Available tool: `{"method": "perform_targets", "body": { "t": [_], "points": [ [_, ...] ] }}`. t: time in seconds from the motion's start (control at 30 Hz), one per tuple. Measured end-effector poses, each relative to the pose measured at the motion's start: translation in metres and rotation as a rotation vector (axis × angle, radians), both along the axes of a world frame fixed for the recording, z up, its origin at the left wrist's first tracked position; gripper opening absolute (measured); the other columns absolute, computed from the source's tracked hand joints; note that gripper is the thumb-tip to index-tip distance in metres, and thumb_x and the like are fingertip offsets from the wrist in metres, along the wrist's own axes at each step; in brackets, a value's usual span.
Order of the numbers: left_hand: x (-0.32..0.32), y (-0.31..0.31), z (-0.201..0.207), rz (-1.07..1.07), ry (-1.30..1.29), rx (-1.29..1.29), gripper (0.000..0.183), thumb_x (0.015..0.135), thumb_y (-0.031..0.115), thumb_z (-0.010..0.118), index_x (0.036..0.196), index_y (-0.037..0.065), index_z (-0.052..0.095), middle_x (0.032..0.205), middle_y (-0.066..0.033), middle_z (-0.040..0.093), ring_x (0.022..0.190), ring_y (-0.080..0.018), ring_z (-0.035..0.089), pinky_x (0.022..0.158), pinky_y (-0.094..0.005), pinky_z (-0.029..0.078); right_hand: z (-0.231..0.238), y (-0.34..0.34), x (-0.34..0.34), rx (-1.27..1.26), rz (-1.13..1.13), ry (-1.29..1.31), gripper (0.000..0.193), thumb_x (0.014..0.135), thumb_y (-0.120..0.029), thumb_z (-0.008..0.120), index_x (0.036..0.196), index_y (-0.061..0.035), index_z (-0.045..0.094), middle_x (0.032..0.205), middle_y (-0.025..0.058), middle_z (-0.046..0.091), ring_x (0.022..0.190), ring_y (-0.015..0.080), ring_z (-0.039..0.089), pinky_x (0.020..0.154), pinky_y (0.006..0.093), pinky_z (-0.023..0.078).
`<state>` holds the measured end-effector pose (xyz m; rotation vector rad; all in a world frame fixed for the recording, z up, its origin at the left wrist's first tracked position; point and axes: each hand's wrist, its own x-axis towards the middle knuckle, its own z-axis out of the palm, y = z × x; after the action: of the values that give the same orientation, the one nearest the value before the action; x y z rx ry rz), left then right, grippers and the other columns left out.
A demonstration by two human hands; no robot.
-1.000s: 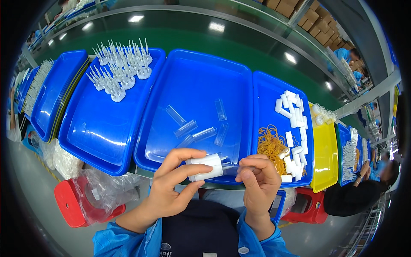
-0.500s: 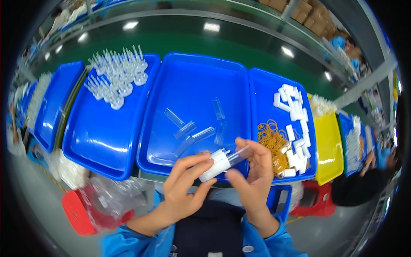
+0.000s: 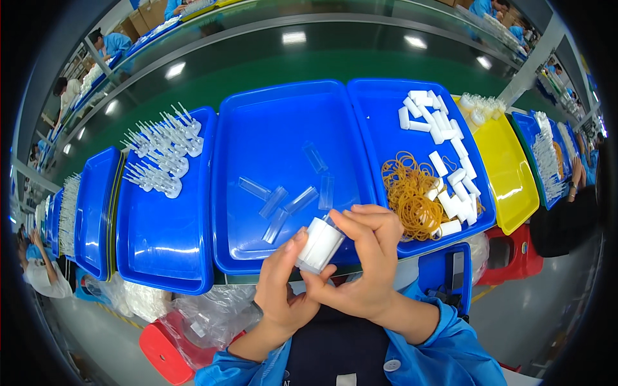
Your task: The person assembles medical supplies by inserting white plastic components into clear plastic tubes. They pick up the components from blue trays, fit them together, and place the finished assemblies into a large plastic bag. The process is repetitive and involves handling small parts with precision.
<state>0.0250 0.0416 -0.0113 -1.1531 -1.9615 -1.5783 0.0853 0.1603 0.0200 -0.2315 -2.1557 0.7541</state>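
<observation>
A white cylinder [image 3: 321, 243] with clear plastic along its side is held between both my hands, over the near edge of the middle blue tray [image 3: 283, 128]. My left hand [image 3: 280, 293] grips it from the left, with thumb and fingers closed on it. My right hand [image 3: 367, 264] closes round its upper and lower ends from the right. Part of the clear plastic is hidden by my fingers. Several clear curved plastic pieces [image 3: 301, 201] lie loose in the tray just beyond my hands.
To the right, a blue tray holds orange rubber bands [image 3: 412, 199] and several white cylinders [image 3: 444, 132]; a yellow tray [image 3: 515, 199] adjoins it. Clear stemmed parts [image 3: 161, 154] stand in the left blue tray [image 3: 161, 235]. A green belt [image 3: 257, 64] runs behind. Red stools [image 3: 164, 354] stand below.
The clear piece that stuck out from the cylinder in my right hand now lies against it. My right hand has closed in round the cylinder. The whole view has turned.
</observation>
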Motion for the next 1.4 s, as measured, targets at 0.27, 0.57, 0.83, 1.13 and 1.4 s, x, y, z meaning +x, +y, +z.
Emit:
{"method": "perform_targets", "body": {
  "t": [0.27,0.57,0.83,1.13,1.4],
  "points": [
    [-0.038,-0.034,0.014,0.057,-0.290,0.134,0.046,0.080,-0.004,0.071,0.123,-0.006,0.055,0.129,-0.0255,0.051,0.114,-0.0302,0.059,0.088,-0.0353,0.056,0.011,0.036,-0.013,0.130,0.110,-0.294,0.055,0.074,-0.026,0.075,0.123,-0.0062,0.060,0.111,0.0109,0.056,0.106,0.0299,0.050,0.099,0.0443,0.031],
    [-0.035,-0.036,0.017,-0.215,-0.583,0.251,0.038,0.082,-0.006,0.066,0.118,-0.006,0.056,0.130,-0.0219,0.048,0.117,-0.0266,0.055,0.091,-0.0338,0.054,0.001,0.039,-0.019,0.235,-0.002,-0.467,0.020,0.077,-0.012,0.068,0.096,-0.0082,0.061,0.091,0.0044,0.062,0.091,0.0218,0.060,0.093,0.0439,0.031],
    [-0.025,-0.024,0.023,-0.254,-0.525,0.171,0.043,0.079,-0.007,0.070,0.120,-0.006,0.059,0.127,-0.0197,0.051,0.112,-0.0246,0.058,0.088,-0.0301,0.054,0.012,0.045,0.003,-0.881,0.417,0.034,0.020,0.094,-0.009,0.054,0.110,0.0031,0.056,0.099,0.0078,0.058,0.093,0.0133,0.054,0.082,0.0267,0.042],
    [-0.017,-0.025,0.022,-0.285,-0.475,0.027,0.038,0.076,-0.007,0.071,0.113,-0.006,0.063,0.120,-0.0212,0.057,0.111,-0.0278,0.061,0.085,-0.0334,0.056,0.002,0.054,0.008,-1.277,0.643,0.088,0.021,0.094,-0.011,0.057,0.111,0.0020,0.057,0.097,0.0056,0.057,0.088,0.0113,0.050,0.080,0.0262,0.041],
    [-0.014,-0.022,0.018,-0.373,-0.499,0.087,0.037,0.076,-0.005,0.073,0.111,-0.007,0.064,0.119,-0.0216,0.058,0.110,-0.0294,0.062,0.084,-0.0325,0.057,0.003,0.048,0.015,-0.890,0.369,0.015,0.017,0.090,-0.004,0.061,0.105,0.0033,0.059,0.100,0.0071,0.055,0.087,0.0104,0.051,0.080,0.0240,0.040]
  ]
}}
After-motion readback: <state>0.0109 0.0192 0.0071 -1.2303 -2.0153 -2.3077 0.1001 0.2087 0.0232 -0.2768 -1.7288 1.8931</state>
